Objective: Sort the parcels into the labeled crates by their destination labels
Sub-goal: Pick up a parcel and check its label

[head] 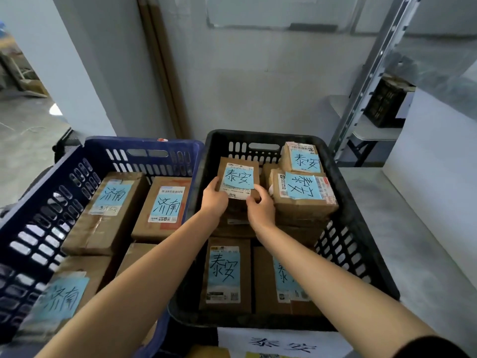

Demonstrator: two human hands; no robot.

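Left hand (214,196) and right hand (259,206) pinch one parcel (238,177) by its near edge inside the black crate (258,133). Stacked parcels (302,195) crowd its right; blue crate (144,141) adjoins the black crate's left.

Both hands (214,196) (260,208) hold labelled parcel (238,177), apparently above black crate (358,228).
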